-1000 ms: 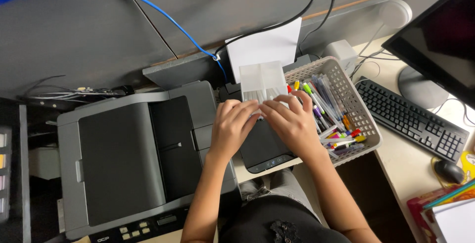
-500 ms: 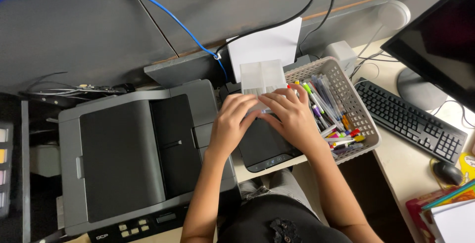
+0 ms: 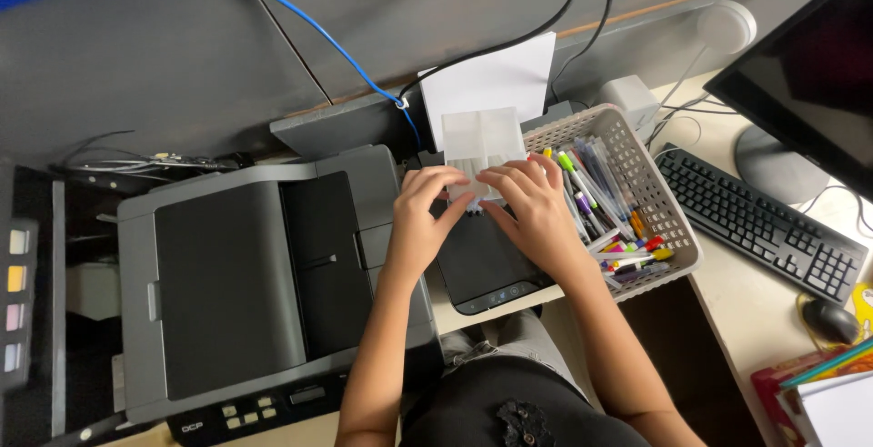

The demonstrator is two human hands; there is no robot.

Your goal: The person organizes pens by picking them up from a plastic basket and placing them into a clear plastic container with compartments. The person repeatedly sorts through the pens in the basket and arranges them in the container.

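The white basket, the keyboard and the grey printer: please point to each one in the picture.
White basket (image 3: 675, 229): head view, on its right wall.
Keyboard (image 3: 759, 222): head view, middle of the keys.
Grey printer (image 3: 227, 288): head view, on its flat lid.

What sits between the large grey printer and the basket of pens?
In the head view, a small black device lies between the grey printer and the basket. Both the left hand and right hand rest over it, fingering a translucent sheet.
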